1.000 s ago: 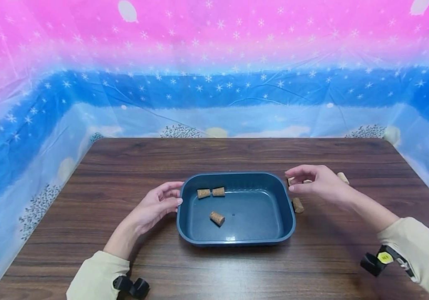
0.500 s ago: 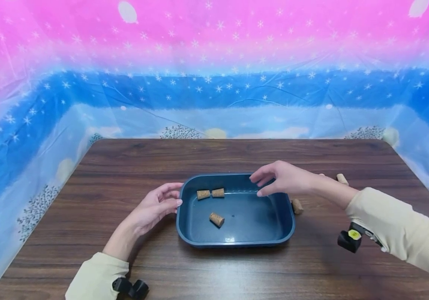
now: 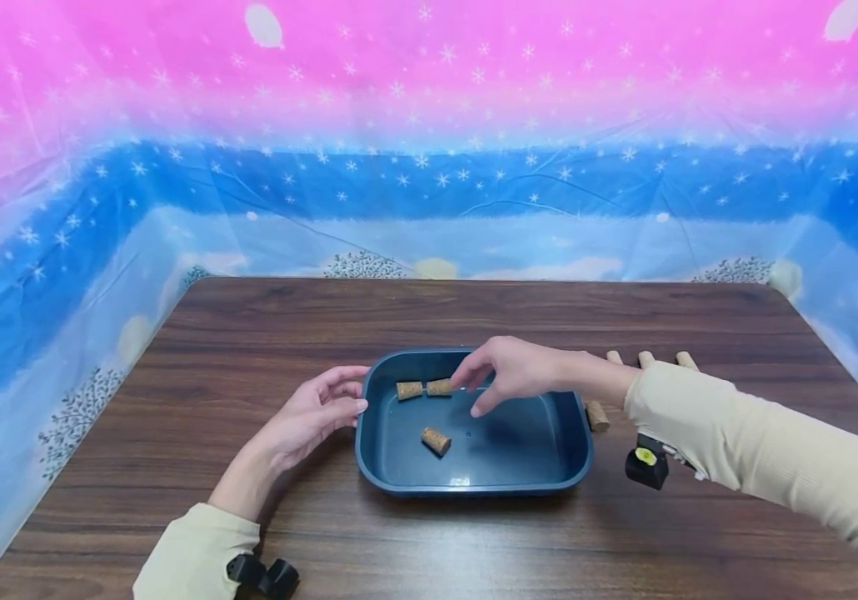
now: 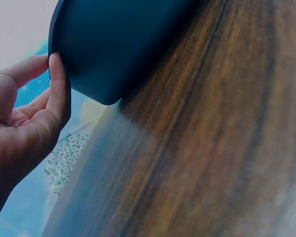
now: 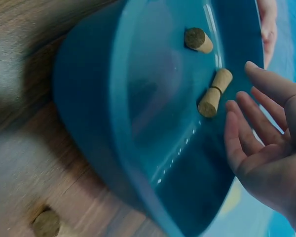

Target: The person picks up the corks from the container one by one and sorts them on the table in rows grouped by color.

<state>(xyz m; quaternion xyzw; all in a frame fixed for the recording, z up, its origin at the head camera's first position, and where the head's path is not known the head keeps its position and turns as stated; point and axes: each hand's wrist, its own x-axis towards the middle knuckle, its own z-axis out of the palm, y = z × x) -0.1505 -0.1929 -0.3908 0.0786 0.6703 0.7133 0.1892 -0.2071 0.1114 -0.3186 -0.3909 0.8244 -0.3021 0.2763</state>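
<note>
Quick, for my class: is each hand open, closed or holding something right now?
Left hand: open, touching the tub.
Right hand: open, empty, over the tub.

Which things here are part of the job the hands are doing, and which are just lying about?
Likely part of the job:
blue bin, left hand at its rim
three corks inside it
four visible corks outside it
right hand over the bin

Just there:
brown table
snowflake-patterned cloth
black wrist devices
</note>
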